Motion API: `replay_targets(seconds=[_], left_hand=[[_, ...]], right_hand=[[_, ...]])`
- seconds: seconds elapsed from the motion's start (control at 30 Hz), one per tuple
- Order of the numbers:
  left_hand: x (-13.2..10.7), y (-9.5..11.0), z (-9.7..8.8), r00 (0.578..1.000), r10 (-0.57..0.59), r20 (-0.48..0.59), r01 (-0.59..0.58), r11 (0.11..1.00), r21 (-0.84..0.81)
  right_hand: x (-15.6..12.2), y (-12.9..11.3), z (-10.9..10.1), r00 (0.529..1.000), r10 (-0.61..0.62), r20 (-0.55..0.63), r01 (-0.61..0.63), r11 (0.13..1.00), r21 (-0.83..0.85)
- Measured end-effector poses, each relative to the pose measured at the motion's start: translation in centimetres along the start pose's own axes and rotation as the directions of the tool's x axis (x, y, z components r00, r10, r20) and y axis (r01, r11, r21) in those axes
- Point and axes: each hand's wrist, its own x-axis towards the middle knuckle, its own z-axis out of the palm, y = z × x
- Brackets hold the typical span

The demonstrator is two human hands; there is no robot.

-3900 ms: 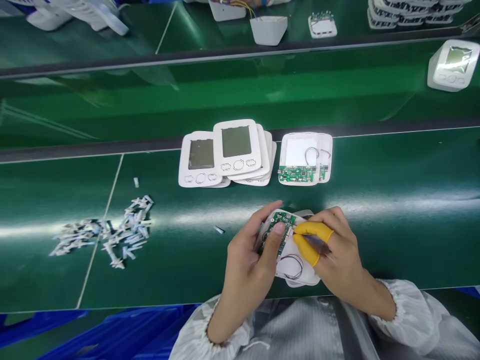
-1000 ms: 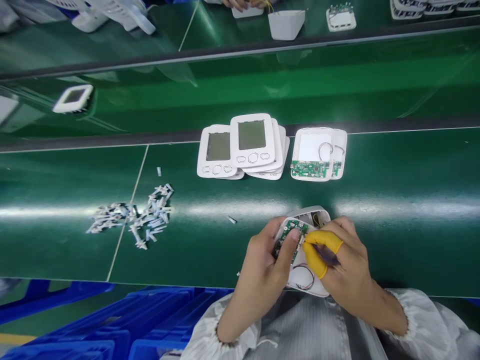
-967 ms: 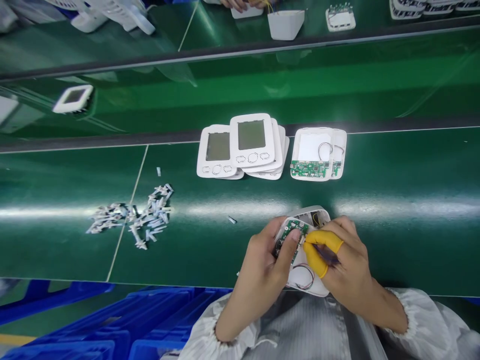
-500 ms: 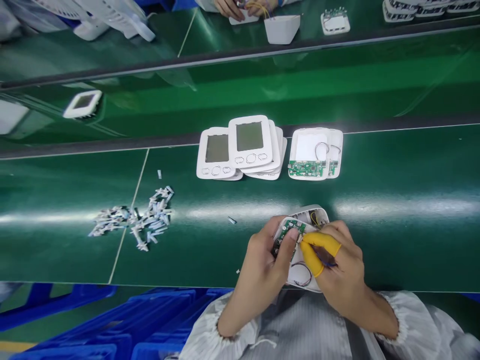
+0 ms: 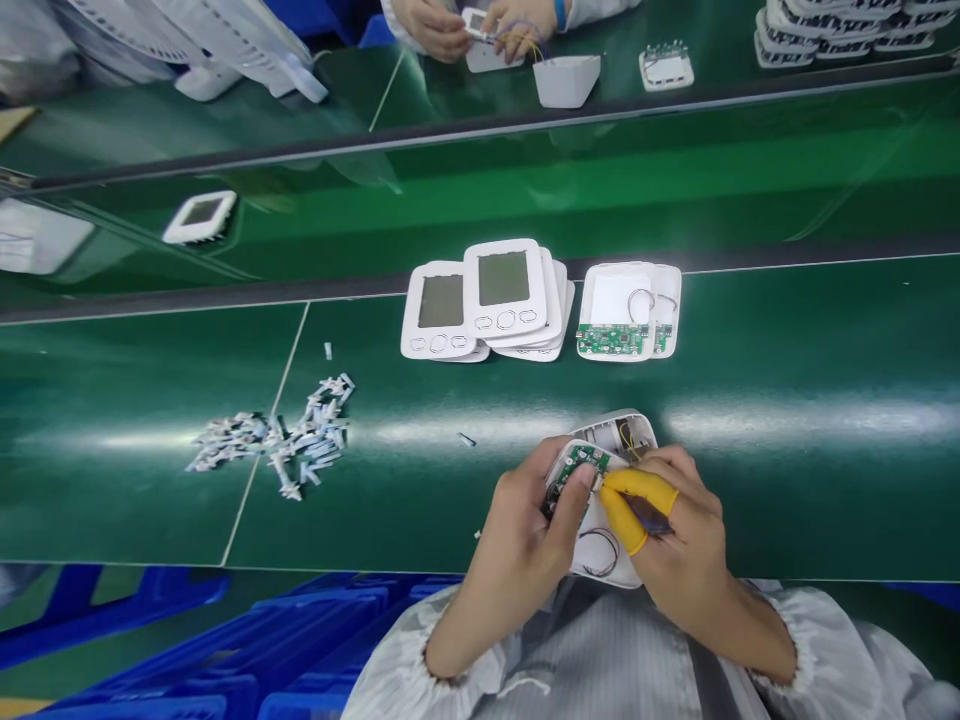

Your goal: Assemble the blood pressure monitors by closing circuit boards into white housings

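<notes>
The left hand (image 5: 529, 520) grips a white panel (image 5: 587, 527), its thumb lying over the green circuit board (image 5: 591, 456) fixed there. The right hand (image 5: 679, 540), with yellow covers (image 5: 646, 486) on thumb and forefinger, has those two fingertips drawn close at the board's edge; whether they pinch something is too small to tell. The panel is tilted above the near edge of the worktop (image 5: 825, 490), a loop of thin wire (image 5: 616, 548) on its lower part. The step in hand looks like fine fingertip work at that edge, perhaps at a connector. The next move seems to call for a firm left hold and light, exact pressure from the right, keeping the wire clear.

Just behind the panel sits a white case (image 5: 615, 424) with yellow wires inside. Farther out are two overlapping panels with boards (image 5: 619, 290), stacked panels with screens (image 5: 506, 320), and, leftward, a pile of small pieces (image 5: 315, 440).
</notes>
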Motion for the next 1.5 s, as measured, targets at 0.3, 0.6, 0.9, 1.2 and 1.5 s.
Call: replay_targets(seconds=[0.3, 0.6, 0.9, 1.2, 1.5], left_hand=[[-0.4, -0.1, 0.9, 0.999, 0.000, -0.049, -0.002, 0.999, -0.035], [-0.6, 0.2, 0.7, 0.992, 0.055, -0.113, -0.051, 0.998, 0.037], [-0.5, 0.1, 0.8, 0.991, 0.028, -0.133, -0.032, 0.999, -0.030], [4.7, 3.1, -3.5, 0.963, 0.268, -0.018, -0.259, 0.944, 0.204], [9.0, 4.5, -3.8, 0.921, 0.315, 0.231, -0.369, 0.894, 0.253]], right_hand=[[0.8, 0.3, -1.0, 0.996, -0.052, 0.068, 0.055, 0.998, -0.034], [0.1, -0.7, 0.0, 0.997, -0.060, -0.044, 0.058, 0.997, -0.053], [1.5, 0.1, -0.1, 0.997, -0.075, 0.033, 0.077, 0.996, -0.051], [-2.1, -2.9, -3.5, 0.897, -0.281, 0.342, 0.272, 0.959, 0.075], [-3.4, 0.1, 4.9, 0.739, -0.333, 0.585, 0.507, 0.847, -0.158]])
